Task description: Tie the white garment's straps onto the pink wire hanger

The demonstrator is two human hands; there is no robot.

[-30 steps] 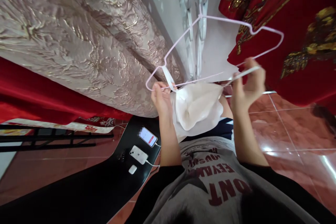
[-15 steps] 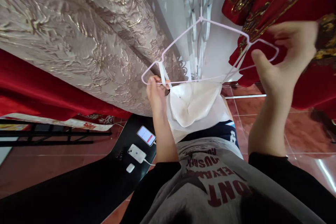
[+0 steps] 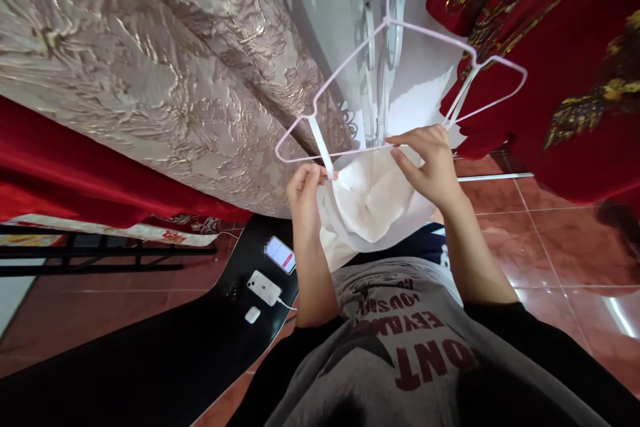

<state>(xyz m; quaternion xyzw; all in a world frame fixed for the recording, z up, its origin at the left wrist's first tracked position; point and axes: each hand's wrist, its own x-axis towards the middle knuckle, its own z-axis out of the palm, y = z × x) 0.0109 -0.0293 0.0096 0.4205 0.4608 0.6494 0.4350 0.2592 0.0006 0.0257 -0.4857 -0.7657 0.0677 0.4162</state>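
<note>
A pale pink clothes hanger (image 3: 351,57) hangs in front of me. Over its two notched shoulders run the thin straps of a white strappy top (image 3: 367,197) with padded cups, which hangs down toward my lap. Closed in a pinch, my left hand (image 3: 306,190) grips the left strap (image 3: 321,145) close to where it meets the cup. At the garment's upper right edge is my right hand (image 3: 431,163), its thumb and forefinger apart, the fingertips beside the hanger's lower bar. Whether those fingertips touch the fabric I cannot tell.
A shiny beige embossed cloth (image 3: 200,73) hangs at left, with red fabric below it. Red gold-embroidered garments (image 3: 575,80) hang at right. Two phones (image 3: 263,287) and a small white case (image 3: 253,315) lie on a black surface (image 3: 200,340) at lower left.
My right hand has come left and down from beside the hanger's right end to the top's upper edge. My left hand has slid slightly down, staying on the left strap.
</note>
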